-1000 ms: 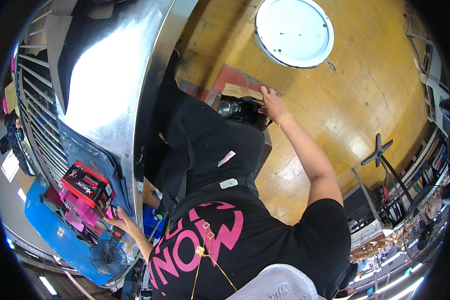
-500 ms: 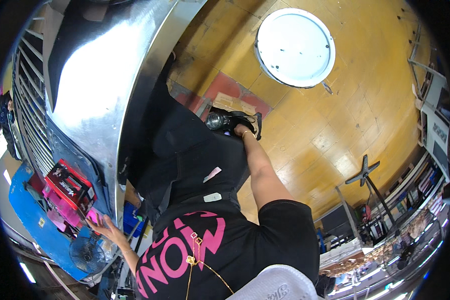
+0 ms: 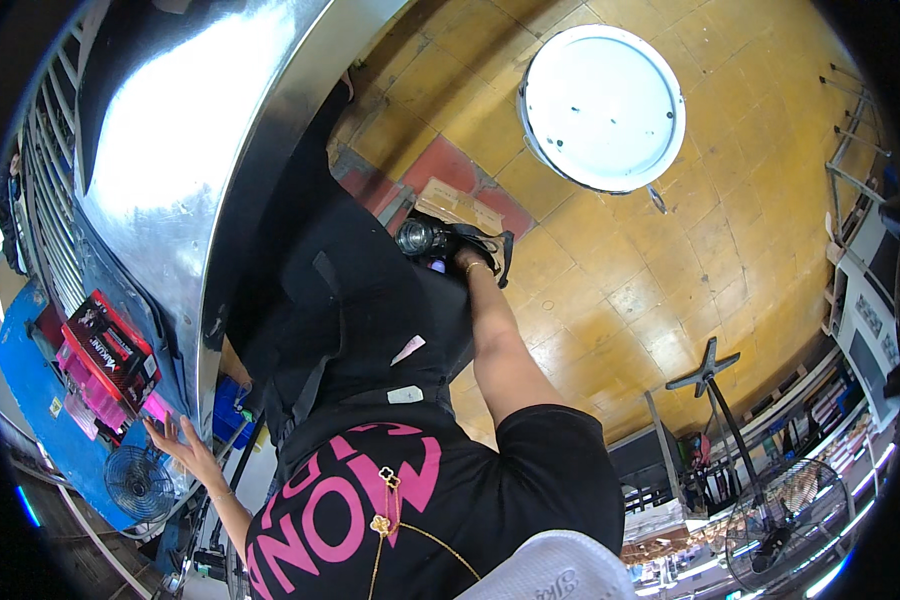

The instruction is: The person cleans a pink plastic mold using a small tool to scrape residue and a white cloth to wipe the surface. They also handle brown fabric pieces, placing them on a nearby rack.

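My left hand [image 3: 182, 450] is held out at the lower left, fingers spread and nothing in it. It is beside pink items [image 3: 92, 390] and a red and black box [image 3: 111, 345] on a blue surface. My right hand [image 3: 468, 261] reaches down into a black bag [image 3: 492, 243] beyond my lap, a bracelet at the wrist. Its fingers are hidden inside, so what they touch does not show. A clear, rounded container [image 3: 417, 237] sits at the bag's left side, with a small purple thing [image 3: 437, 265] near my hand.
A shiny metal table [image 3: 170, 150] runs along my left. Behind the bag lies a cardboard piece [image 3: 457, 204]. A round white-topped drum [image 3: 603, 108] stands on the yellow tiled floor. A small fan [image 3: 138, 482] is near my left hand; a stand fan [image 3: 785, 520] stands at right.
The whole view has shifted slightly. My left hand's fingers have spread wider. My right hand remains in the bag.
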`<action>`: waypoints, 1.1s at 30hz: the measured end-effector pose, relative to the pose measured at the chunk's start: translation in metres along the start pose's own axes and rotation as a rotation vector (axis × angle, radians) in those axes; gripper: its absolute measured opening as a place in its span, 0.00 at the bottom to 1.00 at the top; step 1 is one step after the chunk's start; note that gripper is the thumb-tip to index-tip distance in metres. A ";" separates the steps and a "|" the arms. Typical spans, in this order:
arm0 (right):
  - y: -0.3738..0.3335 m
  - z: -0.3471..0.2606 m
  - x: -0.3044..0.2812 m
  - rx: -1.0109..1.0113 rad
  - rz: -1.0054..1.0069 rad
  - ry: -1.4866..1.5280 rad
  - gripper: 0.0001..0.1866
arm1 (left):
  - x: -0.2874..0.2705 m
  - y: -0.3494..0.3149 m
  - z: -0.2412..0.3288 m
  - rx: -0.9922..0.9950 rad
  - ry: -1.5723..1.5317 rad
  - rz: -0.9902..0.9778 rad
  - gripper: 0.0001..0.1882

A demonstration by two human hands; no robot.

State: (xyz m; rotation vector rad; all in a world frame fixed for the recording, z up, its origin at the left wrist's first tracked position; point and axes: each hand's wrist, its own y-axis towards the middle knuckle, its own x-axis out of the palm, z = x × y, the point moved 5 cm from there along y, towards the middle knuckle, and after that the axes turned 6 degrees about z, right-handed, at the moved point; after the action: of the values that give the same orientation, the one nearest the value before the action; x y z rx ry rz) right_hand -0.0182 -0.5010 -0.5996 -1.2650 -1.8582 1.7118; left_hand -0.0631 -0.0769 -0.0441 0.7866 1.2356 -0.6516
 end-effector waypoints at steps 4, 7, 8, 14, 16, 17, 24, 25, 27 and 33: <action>0.002 -0.001 -0.001 0.002 -0.017 -0.008 0.15 | 0.004 -0.001 -0.002 -0.015 -0.020 0.010 0.39; 0.004 -0.004 0.000 0.004 -0.019 -0.013 0.16 | 0.005 -0.003 -0.009 0.031 0.032 -0.024 0.39; 0.003 -0.004 0.000 0.006 -0.018 -0.016 0.16 | 0.005 -0.004 -0.013 0.025 0.028 -0.026 0.39; 0.013 -0.010 0.001 -0.002 0.002 -0.042 0.17 | 0.003 -0.012 -0.015 0.016 0.034 -0.021 0.37; 0.012 -0.009 0.003 0.001 0.001 -0.045 0.18 | 0.000 -0.012 -0.005 0.065 0.068 0.004 0.35; 0.013 -0.009 0.004 0.000 0.001 -0.050 0.18 | 0.001 -0.013 -0.008 -0.052 0.136 -0.124 0.32; 0.022 -0.006 -0.001 0.000 0.009 -0.074 0.20 | 0.027 -0.039 0.195 -0.035 0.222 -0.987 0.06; 0.023 -0.004 -0.003 0.004 0.017 -0.078 0.20 | 0.048 -0.032 0.231 0.074 -0.018 -0.980 0.06; 0.023 0.001 0.000 0.024 0.015 -0.063 0.20 | 0.101 -0.015 0.297 0.192 -0.330 -1.004 0.06; 0.016 0.007 0.014 0.025 -0.011 -0.052 0.22 | 0.321 -0.059 0.350 0.924 0.071 -1.021 0.18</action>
State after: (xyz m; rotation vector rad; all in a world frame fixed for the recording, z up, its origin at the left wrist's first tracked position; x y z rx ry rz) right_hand -0.0248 -0.4966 -0.6205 -1.2101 -1.8635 1.7725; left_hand 0.1575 -0.4013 -0.3192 0.8727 1.3514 -2.1383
